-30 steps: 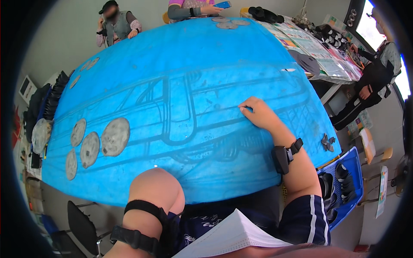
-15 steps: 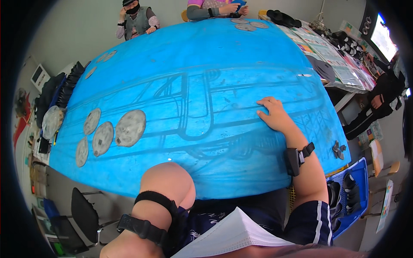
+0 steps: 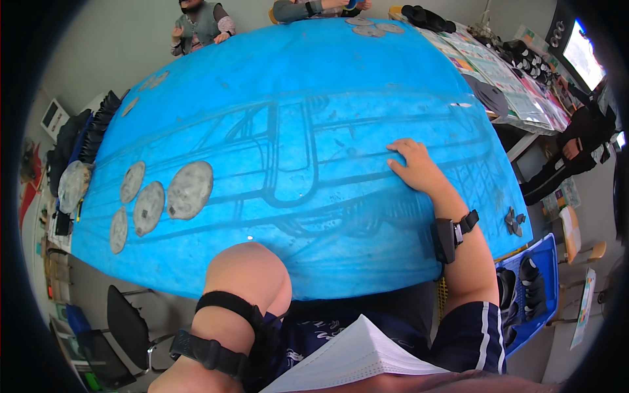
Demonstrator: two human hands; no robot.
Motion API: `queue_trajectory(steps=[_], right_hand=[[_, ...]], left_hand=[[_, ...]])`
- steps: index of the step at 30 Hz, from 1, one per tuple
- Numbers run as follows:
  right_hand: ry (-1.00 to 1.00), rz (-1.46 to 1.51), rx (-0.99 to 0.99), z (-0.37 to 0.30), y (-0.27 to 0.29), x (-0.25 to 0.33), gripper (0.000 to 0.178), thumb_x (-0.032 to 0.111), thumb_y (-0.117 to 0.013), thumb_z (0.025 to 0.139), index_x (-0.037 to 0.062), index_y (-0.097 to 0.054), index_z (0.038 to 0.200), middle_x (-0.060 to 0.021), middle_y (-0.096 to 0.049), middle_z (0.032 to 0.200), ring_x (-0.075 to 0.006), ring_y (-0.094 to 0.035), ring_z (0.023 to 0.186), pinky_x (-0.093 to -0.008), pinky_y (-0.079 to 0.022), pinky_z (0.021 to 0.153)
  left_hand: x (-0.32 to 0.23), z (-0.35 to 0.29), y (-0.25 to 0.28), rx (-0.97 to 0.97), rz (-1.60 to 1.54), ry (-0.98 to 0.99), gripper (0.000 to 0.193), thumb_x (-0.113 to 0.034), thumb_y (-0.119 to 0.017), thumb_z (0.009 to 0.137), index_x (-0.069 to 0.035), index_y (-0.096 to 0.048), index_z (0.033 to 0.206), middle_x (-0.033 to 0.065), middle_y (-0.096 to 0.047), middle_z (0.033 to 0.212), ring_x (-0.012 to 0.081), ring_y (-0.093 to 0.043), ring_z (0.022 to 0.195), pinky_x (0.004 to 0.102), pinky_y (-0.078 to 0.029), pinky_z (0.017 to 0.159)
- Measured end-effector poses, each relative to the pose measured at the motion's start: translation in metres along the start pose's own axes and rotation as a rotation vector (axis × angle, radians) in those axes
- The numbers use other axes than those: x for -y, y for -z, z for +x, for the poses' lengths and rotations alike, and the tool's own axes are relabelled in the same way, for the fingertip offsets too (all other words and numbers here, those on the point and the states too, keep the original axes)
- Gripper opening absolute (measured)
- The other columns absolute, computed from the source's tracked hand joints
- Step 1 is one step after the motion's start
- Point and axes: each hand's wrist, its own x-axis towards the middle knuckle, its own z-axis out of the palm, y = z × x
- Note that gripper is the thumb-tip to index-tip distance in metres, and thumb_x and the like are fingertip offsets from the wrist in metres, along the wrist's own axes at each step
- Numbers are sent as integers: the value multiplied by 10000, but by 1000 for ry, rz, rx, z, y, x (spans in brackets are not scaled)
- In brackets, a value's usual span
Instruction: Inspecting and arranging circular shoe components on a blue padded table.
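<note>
My right hand point(image 3: 417, 168) lies palm down on the blue table covering point(image 3: 367, 72). Its fingers are stretched out a little apart, with nothing in them, and a black strapped device point(image 3: 451, 237) sits on the forearm. The left arm point(image 3: 226, 314) wears two black straps and comes to a rounded bend over the near table edge. No fingers of my left hand show. Several round grey speckled discs lie on the left of the table, the largest disc point(image 3: 190, 190) on their right side. Small dark pieces point(image 3: 515, 221) are near the right edge.
More grey discs point(image 3: 377, 29) lie at the far edge, before two people. A blue crate point(image 3: 534, 295) of dark items stands beside me at right. A side table point(image 3: 452, 59) bears papers and dark items. A black chair point(image 3: 131, 324) is at left. Another person stands right.
The whole view has shifted slightly, so table and discs sit a little further left and higher. My right hand stays flat on the covering. A far person's hand has come down from the head.
</note>
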Motion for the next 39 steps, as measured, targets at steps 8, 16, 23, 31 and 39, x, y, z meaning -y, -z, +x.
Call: queue_trajectory(steps=[8,16,23,31,39], right_hand=[[27,-7,0,1,0,-1,331,215,-620,852,64,-614,1146,-151,-559,1236,-368,-485,1114,-429,-403,987],[56,-11,8,1,0,-7,339,220,-620,853,58,-616,1151,-150,-559,1239,-369,-473,1157,-426,-398,1002],[79,-22,-4,1,4,-2,366,236,-630,843,62,-611,1165,-151,-557,1226,-369,-482,1128,-439,-414,982],[350,-202,-149,-5,-13,-1,540,423,-539,918,123,-472,1361,-157,-399,1447,-379,-335,1338,-456,-297,1092],[-837,-714,-132,-21,115,-105,620,577,-319,944,72,-600,1170,-251,-592,1188,-353,-577,1131,-480,-465,925]], left_hand=[[12,3,-36,-396,44,-185,155,-55,-457,878,-9,-470,730,60,-482,668,176,-462,604,313,-408,630],[4,8,-33,-224,161,-203,179,-65,-466,877,-12,-463,707,61,-468,625,181,-471,584,303,-404,597],[10,7,-38,-165,193,-206,178,-140,-509,897,-23,-528,765,54,-490,633,169,-465,588,298,-397,590],[10,11,-32,-231,86,-185,189,-169,-519,903,-37,-555,772,25,-493,626,152,-455,574,289,-393,581],[29,8,3,-392,198,-168,229,-340,-540,903,-159,-629,795,-58,-656,732,102,-635,659,261,-510,661]])
